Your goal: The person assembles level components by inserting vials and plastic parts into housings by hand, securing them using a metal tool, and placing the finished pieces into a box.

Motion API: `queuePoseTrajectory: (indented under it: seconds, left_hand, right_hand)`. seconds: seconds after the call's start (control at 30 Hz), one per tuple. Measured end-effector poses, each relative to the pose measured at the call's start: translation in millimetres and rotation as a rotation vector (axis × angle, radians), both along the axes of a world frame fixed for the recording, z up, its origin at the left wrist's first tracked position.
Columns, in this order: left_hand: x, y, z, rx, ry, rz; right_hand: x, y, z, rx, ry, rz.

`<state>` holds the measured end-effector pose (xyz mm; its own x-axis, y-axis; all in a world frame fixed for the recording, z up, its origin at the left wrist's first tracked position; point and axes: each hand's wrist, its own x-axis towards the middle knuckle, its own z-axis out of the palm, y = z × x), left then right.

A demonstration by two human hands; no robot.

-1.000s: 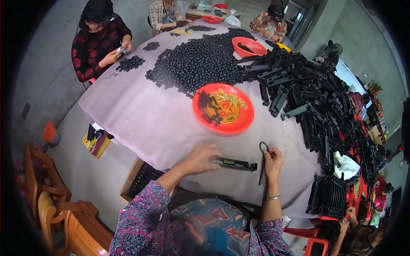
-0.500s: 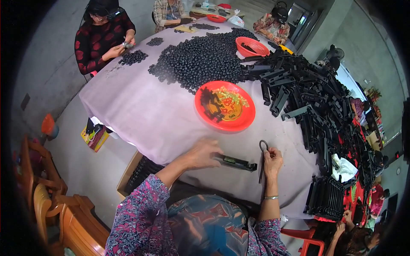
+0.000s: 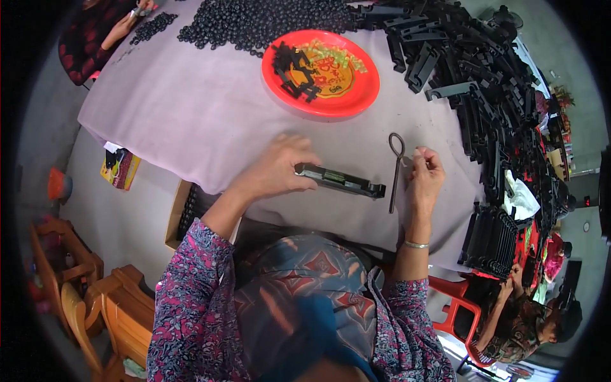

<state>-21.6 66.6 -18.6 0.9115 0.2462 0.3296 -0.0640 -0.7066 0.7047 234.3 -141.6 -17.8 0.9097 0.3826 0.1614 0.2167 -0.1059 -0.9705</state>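
On the cloth in front of me lies a long, narrow black plastic part (image 3: 342, 181) with a greenish strip along its channel. My left hand (image 3: 284, 167) has its left end between thumb and fingers. A dark metal rod with a loop at its far end (image 3: 394, 181) lies just right of the part. Beside the rod and apart from it, my right hand (image 3: 426, 175) is raised with bent fingers drawn together; whatever they may hold is hidden. Beyond both hands, a red plate (image 3: 270, 89) carries small black pieces (image 3: 296, 73) and pale yellow-green bits (image 3: 334, 54).
Black beads (image 3: 267, 22) are heaped at the far side. A tall pile of black plastic parts (image 3: 471, 83) covers the right, with stacked ones (image 3: 489, 240) and a white bag (image 3: 520, 196) nearer. A red stool (image 3: 455, 293) and other people are nearby; wooden chairs (image 3: 121, 305) stand left.
My right hand has let go of the looped rod and moved a little right of it. My left hand has closed in around the black part's end. The view has tilted down.
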Motion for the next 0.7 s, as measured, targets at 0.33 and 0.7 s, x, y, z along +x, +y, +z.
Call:
queuePoseTrajectory:
  seconds: [0.33, 0.7]
  left_hand:
    - [-4.5, -0.4, -3.8, -0.032, 0.002, -0.022]
    - [-5.6, -0.6, -10.7, -0.025, -0.021, -0.026]
  right_hand:
    - [-9.8, 93.3, 79.9, -0.176, -0.193, 0.427]
    - [-7.0, 192.7, 33.2, -0.245, -0.455, 0.901]
